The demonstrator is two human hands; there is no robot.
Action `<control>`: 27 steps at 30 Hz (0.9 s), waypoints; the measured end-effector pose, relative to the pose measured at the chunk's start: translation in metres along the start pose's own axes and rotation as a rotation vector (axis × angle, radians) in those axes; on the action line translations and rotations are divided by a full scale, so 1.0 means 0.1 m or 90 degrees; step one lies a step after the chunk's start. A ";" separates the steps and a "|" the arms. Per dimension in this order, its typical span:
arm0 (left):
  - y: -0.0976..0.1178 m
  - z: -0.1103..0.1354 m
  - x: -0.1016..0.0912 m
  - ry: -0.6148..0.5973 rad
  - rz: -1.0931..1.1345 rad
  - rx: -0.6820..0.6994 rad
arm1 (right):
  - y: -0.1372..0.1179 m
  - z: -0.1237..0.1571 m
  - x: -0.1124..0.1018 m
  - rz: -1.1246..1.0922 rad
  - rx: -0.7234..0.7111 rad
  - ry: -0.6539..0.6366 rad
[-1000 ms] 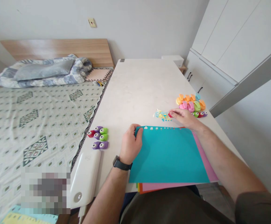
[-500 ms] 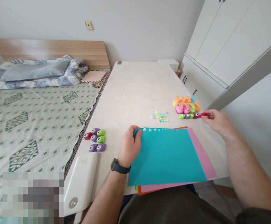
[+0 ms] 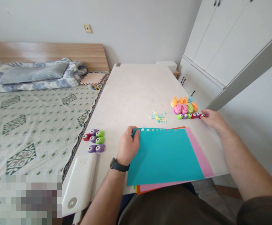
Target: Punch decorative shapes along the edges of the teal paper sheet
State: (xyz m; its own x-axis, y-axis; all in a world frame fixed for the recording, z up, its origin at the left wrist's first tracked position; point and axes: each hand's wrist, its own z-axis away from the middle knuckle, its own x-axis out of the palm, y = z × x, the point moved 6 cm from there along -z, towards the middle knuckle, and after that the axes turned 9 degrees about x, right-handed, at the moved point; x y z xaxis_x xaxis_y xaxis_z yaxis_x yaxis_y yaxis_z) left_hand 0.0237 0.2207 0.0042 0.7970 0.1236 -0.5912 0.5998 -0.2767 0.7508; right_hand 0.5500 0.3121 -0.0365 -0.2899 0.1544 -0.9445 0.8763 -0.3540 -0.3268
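My left hand [image 3: 129, 144] pinches the top left corner of a teal paper sheet [image 3: 166, 156], thumb on top. Small cut-out shapes run along that sheet's far edge. Beneath it, a pink sheet [image 3: 202, 156] sticks out on the right, with orange and other colours showing at the near edge. At the right end of a row of small craft punches, the fingers of my right hand [image 3: 213, 119] close on a red craft punch [image 3: 200, 116]. Green, purple and red punches [image 3: 185, 116] stand beside it in line. Larger orange, pink and green punches [image 3: 184, 108] sit just behind.
Paper confetti [image 3: 158, 117] lies beyond the sheets. Several more small punches [image 3: 93, 139] are grouped on the left, behind a long white device [image 3: 79, 184]. The white table [image 3: 138, 90] borders a bed [image 3: 44, 125] on the left and white cabinets [image 3: 220, 47] on the right.
The red punch in my right hand has moved slightly left, against the end of the row. My left hand keeps its hold on the teal sheet. The whole view has shifted a little.
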 end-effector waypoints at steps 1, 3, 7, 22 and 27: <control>0.00 0.00 0.00 0.000 0.000 0.001 | 0.02 0.00 0.02 -0.025 0.007 -0.002; 0.00 0.00 0.00 0.000 0.000 0.002 | 0.04 0.01 0.04 -0.055 0.019 0.008; 0.00 0.01 0.01 0.001 0.000 0.007 | 0.04 0.03 0.03 -0.080 0.040 0.047; 0.04 0.01 -0.01 0.004 0.019 0.016 | -0.09 0.07 -0.07 -0.092 0.049 0.075; 0.06 0.01 0.00 -0.002 0.021 0.018 | -0.63 0.30 -0.44 -0.088 0.012 0.222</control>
State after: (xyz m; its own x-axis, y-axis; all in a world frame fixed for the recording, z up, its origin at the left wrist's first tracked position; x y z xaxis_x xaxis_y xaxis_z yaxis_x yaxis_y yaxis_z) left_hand 0.0270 0.2177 0.0083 0.8160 0.1112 -0.5673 0.5711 -0.3071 0.7613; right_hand 0.4956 0.3000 0.0244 -0.2540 0.5054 -0.8246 0.8295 -0.3247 -0.4545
